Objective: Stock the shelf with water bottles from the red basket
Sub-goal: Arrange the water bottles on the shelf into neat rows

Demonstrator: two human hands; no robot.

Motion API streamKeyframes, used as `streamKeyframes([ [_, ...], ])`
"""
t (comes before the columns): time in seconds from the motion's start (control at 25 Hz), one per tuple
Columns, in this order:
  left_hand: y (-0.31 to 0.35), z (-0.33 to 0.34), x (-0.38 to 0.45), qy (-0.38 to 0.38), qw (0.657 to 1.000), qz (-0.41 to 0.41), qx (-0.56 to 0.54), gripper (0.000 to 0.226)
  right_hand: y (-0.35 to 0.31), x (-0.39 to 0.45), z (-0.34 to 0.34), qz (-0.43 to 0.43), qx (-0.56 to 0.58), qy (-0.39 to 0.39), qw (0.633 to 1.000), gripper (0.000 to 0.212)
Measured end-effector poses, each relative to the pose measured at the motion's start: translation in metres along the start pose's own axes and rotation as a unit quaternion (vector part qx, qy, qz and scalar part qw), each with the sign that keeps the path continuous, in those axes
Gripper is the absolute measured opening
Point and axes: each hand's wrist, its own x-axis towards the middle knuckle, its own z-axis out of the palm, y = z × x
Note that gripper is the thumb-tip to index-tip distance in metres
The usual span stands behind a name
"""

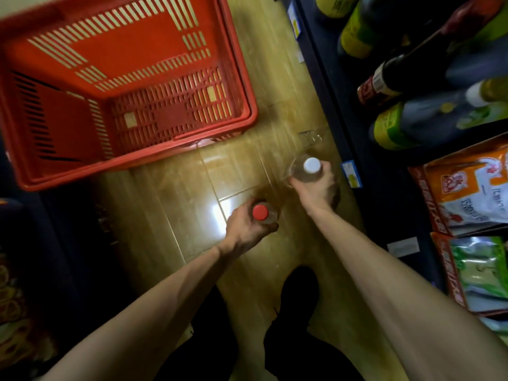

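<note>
Each hand (244, 229) (316, 188) apparently grips bottle (265, 214) (305, 170) neck.

No text is legible on any label.

The red basket (110, 86) runs off the top and left edges. Both bottles' bodies hide beneath the caps and gripping hands (seen end-on) — shelf labels (351, 174) are too blurred to read.

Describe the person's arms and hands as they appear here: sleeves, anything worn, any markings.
Both forearms are bare from the bottom edge of the picture to the wrists; no sleeve shows. The left hand and right hand wear no gloves, and no watch, ring or bracelet is visible. No markings can be made out in the dim, slightly blurred picture.
</note>
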Motion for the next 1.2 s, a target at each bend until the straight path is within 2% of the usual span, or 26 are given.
streamKeyframes([
  [0.16, 0.02, -0.017, -0.026, -0.006, 1.0, -0.006, -0.026, 0.059, -0.001, -0.033, -0.01, -0.013, -0.042, -0.01, 0.999, 0.068],
  [0.28, 0.039, -0.039, -0.051, -0.003, 0.999, 0.017, -0.029, 0.066, -0.021, -0.064, -0.022, -0.055, -0.068, -0.008, 0.996, 0.07],
  [0.4, 0.063, -0.07, -0.082, -0.006, 0.999, 0.027, -0.028, 0.057, -0.058, -0.094, -0.045, -0.092, -0.066, 0.007, 0.993, 0.07],
  [0.52, 0.1, -0.111, -0.119, 0.0, 0.999, 0.03, -0.041, 0.059, -0.104, -0.129, -0.074, -0.111, -0.053, 0.011, 0.992, 0.064],
  [0.64, 0.155, -0.169, -0.171, 0.0, 0.998, 0.061, 0.011, 0.062, -0.162, -0.176, -0.116, -0.121, -0.04, 0.022, 0.992, 0.061],
  [0.76, 0.214, -0.23, -0.221, 0.019, 0.995, 0.089, 0.035, 0.032, -0.225, -0.223, -0.156, -0.134, -0.017, 0.024, 0.991, 0.06],
  [0.8, 0.232, -0.246, -0.235, 0.026, 0.994, 0.098, 0.043, 0.028, -0.243, -0.238, -0.167, -0.14, -0.011, 0.029, 0.99, 0.06],
  [1.0, 0.326, -0.322, -0.303, 0.118, 0.983, 0.116, 0.082, 0.05, -0.33, -0.318, -0.229, -0.177, 0.024, 0.047, 0.983, 0.06],
  [1.08, 0.361, -0.347, -0.329, 0.12, 0.976, 0.152, 0.096, 0.052, -0.358, -0.348, -0.259, -0.2, 0.035, 0.052, 0.978, 0.064],
  [1.2, 0.41, -0.38, -0.366, 0.11, 0.965, 0.197, 0.131, 0.059, -0.396, -0.386, -0.299, -0.247, 0.015, 0.051, 0.968, 0.059],
])
